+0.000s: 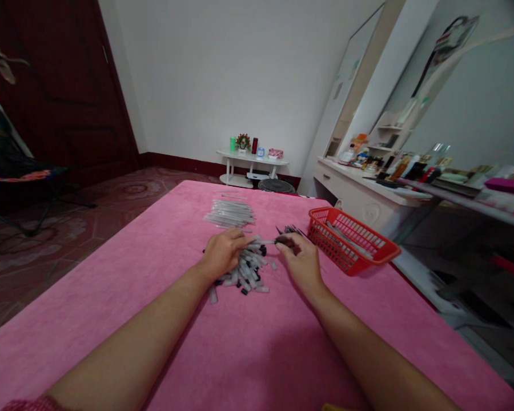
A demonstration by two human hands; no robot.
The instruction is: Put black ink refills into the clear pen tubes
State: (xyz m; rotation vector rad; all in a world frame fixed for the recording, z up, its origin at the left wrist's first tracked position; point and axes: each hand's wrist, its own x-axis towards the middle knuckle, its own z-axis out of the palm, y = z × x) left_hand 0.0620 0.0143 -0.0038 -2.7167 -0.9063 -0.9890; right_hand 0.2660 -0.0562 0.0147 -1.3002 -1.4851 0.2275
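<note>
Over the pink cloth, my left hand [227, 253] is closed around a slim clear pen barrel [264, 242], which points right. My right hand [301, 262] pinches a small dark part at the barrel's right end; its exact shape is hidden by the fingers. Below my left hand lies a heap of pen caps [246, 274], whitish-clear with black pieces among them. Beyond it, a stack of clear pen barrels [230, 213] lies side by side. Thin dark pieces [292, 229], like refills or tips, are bunched just behind my right hand.
A red plastic basket [353, 264] with long thin pieces inside stands right of my right hand. The pink-covered table [223, 348] spreads under everything. A dresser [360, 188] crowded with bottles flanks the right side; a small white side table [252, 155] stands by the wall.
</note>
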